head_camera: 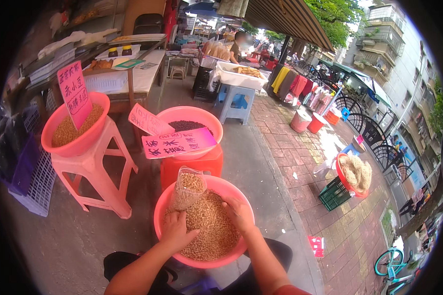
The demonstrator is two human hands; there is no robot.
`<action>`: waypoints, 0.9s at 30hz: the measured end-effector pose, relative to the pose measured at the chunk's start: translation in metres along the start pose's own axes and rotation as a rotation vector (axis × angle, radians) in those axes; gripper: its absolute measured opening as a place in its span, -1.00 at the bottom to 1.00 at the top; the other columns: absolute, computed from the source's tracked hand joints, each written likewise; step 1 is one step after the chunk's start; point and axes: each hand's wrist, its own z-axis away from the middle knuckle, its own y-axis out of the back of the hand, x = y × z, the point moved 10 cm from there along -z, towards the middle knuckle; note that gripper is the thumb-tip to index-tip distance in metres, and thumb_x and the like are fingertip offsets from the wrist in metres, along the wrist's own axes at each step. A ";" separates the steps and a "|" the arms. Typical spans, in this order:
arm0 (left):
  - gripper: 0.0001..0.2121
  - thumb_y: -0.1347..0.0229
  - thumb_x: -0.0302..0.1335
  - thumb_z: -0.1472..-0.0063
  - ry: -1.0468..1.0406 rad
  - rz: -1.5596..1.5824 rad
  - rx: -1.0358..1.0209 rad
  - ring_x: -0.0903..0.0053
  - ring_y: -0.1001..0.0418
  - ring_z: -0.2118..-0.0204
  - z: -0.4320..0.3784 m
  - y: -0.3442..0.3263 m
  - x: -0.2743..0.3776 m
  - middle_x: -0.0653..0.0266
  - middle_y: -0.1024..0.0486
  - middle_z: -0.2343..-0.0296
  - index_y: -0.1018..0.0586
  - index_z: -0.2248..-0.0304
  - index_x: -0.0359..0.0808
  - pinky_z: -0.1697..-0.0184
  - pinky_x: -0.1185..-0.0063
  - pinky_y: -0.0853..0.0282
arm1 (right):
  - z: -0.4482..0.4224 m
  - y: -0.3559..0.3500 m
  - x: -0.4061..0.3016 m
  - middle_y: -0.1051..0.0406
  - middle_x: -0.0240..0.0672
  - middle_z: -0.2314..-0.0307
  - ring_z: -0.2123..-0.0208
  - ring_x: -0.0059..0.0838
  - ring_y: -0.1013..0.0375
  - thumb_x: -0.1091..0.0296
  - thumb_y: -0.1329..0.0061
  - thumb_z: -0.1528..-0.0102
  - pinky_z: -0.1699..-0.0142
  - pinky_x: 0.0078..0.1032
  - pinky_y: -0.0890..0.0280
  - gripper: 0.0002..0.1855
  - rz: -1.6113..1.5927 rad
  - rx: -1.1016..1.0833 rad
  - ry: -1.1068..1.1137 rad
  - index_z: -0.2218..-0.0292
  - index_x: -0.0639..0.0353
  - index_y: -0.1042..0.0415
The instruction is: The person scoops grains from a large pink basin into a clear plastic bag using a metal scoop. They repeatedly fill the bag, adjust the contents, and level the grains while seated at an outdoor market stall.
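Before me stands a pink plastic basin (248,191) filled with tan grain (210,225), apparently husked kernels or beans. A clear plastic container (191,184), partly full of the same grain, leans at the basin's far left side. My left hand (177,230) rests over the grain, its fingertips at the container's lower end and its thumb spread to the right. At the basin's right side, my right hand (238,214) has its fingers bent down at the grain; whether it pinches any cannot be made out.
Beyond it, another pink basin (203,114) of dark grain on a red stool (170,171) bears handwritten signs (181,143). Left, a pink stool (92,166) carries a basin (77,143) of brown beans. Right stands a green crate (330,195) with a red basin (341,173).
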 end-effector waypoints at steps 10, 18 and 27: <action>-0.31 -0.22 -0.13 -0.03 -0.108 -0.260 -0.051 0.13 -0.27 0.00 0.015 0.026 0.045 0.00 -0.31 0.10 -0.32 -0.07 -0.39 -0.07 0.26 -0.19 | 0.039 -0.004 -0.020 -0.42 -0.07 0.09 0.04 -0.06 -0.40 0.33 0.07 -0.20 -0.03 -0.30 -0.31 -0.66 -0.084 0.032 0.026 0.01 0.21 -0.39; -0.54 -0.21 -0.49 0.03 -0.519 0.177 0.749 0.34 -0.33 0.34 0.075 0.202 0.109 0.20 -0.39 0.36 -0.50 0.06 -0.31 0.30 0.46 -0.28 | 0.040 -0.011 -0.002 -0.39 -0.02 0.07 0.03 -0.03 -0.39 0.39 0.08 -0.21 -0.06 -0.31 -0.29 -0.65 -0.158 0.000 -0.046 -0.02 0.25 -0.34; -0.54 -0.12 -0.57 -0.03 -0.265 0.219 0.896 0.54 -0.21 0.37 0.048 0.212 0.030 0.30 -0.22 0.43 -0.45 0.01 -0.39 0.37 0.60 -0.12 | 0.034 -0.016 0.000 -0.38 -0.04 0.06 0.03 -0.10 -0.40 0.43 0.06 -0.20 -0.03 -0.36 -0.32 -0.63 -0.195 0.000 -0.047 -0.04 0.25 -0.32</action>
